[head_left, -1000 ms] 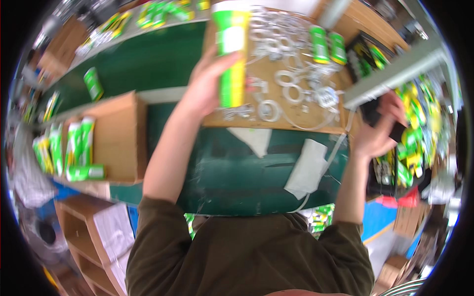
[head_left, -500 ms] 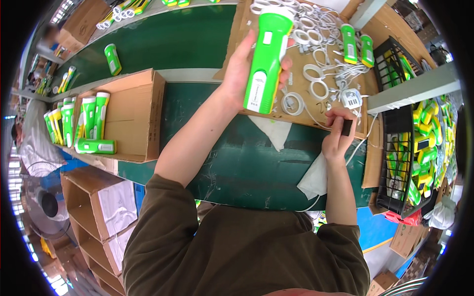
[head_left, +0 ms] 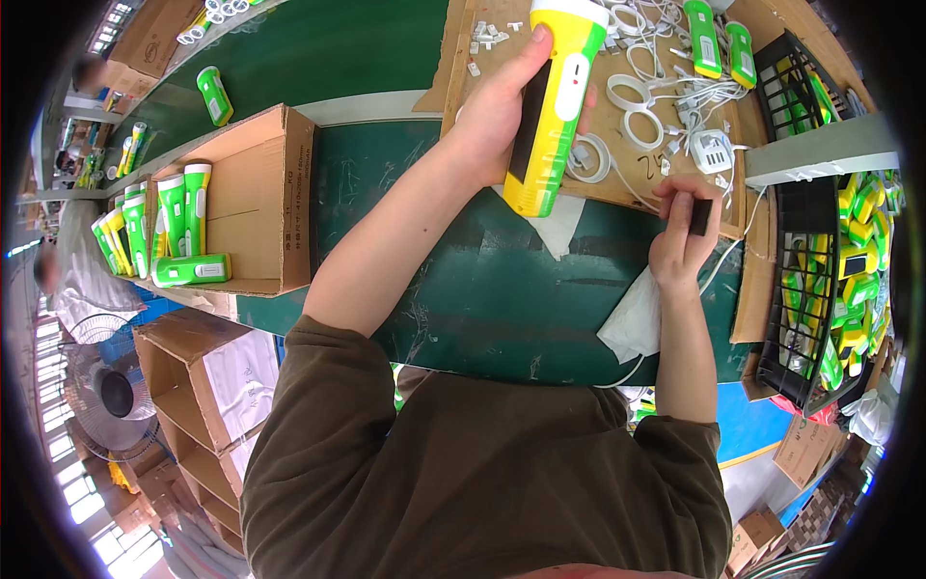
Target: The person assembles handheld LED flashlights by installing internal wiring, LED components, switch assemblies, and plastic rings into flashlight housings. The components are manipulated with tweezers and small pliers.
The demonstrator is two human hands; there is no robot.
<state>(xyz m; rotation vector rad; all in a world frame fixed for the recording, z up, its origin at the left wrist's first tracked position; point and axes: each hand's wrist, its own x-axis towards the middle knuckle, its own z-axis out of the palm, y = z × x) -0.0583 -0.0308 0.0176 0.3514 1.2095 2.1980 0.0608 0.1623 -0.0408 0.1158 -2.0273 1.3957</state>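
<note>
My left hand (head_left: 490, 124) is wrapped round a green and yellow flashlight (head_left: 567, 116), held up over the table with its white head at the far end. A dark panel runs along the side, and a white strip on it bears a tiny red spot. Lower and to the right, my right hand (head_left: 677, 246) pinches a small flat black piece (head_left: 701, 217) by the edge of a cardboard tray (head_left: 617, 92). Coiled white cables (head_left: 639, 111) and a white multi-port charger (head_left: 712, 151) lie in that tray. A white cloth (head_left: 632, 318) hangs beside my right wrist.
At left, an open cardboard box (head_left: 260, 183) holds several flashlights. Another flashlight (head_left: 214, 96) lies on the green table behind it. A black crate (head_left: 796, 289) full of green and yellow parts stands at right, below a grey metal bar (head_left: 820, 152). A fan (head_left: 114, 391) stands at lower left.
The flashlight has turned in my left hand from its green face to its yellow side with the dark panel. My right hand still pinches the black piece. The whole view has shifted slightly.
</note>
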